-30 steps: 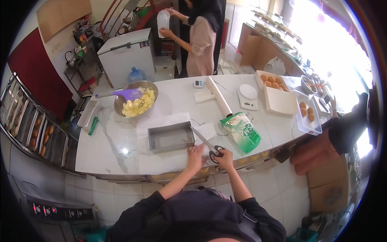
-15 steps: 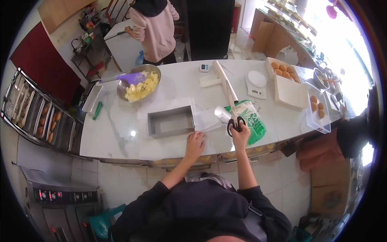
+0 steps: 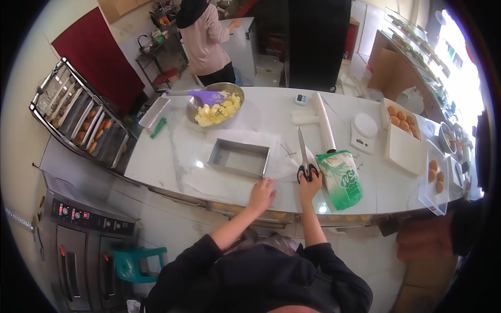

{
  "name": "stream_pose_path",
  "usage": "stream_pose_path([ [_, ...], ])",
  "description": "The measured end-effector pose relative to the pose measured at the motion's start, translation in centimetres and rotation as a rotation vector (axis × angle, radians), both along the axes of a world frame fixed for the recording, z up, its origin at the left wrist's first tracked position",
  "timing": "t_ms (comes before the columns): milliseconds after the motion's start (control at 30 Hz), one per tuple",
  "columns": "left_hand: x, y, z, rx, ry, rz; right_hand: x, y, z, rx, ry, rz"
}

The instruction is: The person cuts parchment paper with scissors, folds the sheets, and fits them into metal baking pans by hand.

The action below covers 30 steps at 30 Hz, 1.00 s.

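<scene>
My right hand (image 3: 311, 185) is closed around the black handles of a pair of scissors (image 3: 302, 148), with the long blades aimed away from me. My left hand (image 3: 262, 194) lies with its fingers stretched out at the near right corner of a rectangular metal loaf tin (image 3: 239, 157). Thin white paper (image 3: 282, 166) spreads between the tin and the scissors, its right end partly hidden under the blades. Just right of my right hand lies a green and white plastic bag (image 3: 342, 180).
A steel bowl (image 3: 241, 104) holds a pale yellow mixture and a purple spatula (image 3: 209, 97). Farther right are a film roll (image 3: 324, 122), a timer (image 3: 300, 99), a white scale (image 3: 362, 141) and boxed buns (image 3: 401, 121). A person (image 3: 206, 44) stands beyond the counter.
The view has shifted, moving the counter rightward in frame. The scissors now lie nearer the paper, whose curled end looks flatter. Across the counter, the person has turned and changed arm position.
</scene>
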<state>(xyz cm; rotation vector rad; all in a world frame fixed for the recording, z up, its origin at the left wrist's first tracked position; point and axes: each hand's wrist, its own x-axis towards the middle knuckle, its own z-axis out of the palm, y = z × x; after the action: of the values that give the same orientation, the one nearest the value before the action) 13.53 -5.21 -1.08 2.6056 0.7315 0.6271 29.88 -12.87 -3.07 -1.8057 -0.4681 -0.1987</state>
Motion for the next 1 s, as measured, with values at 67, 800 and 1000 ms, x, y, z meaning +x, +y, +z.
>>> stream_pose_path([
  [67, 1.9, -0.2, -0.2, 0.107, -0.054, 0.068, -0.6, -0.1, 0.8, 0.014, -0.024, 0.000],
  [800, -1.7, -0.1, -1.7, 0.145, -0.158, 0.081, 0.0, -0.2, -0.9, 0.053, -0.195, -0.059],
  [1000, -4.0, -0.5, 3.8, -0.148, -0.279, 0.056, -0.6, 0.0, 0.7, 0.090, -0.019, -0.021],
])
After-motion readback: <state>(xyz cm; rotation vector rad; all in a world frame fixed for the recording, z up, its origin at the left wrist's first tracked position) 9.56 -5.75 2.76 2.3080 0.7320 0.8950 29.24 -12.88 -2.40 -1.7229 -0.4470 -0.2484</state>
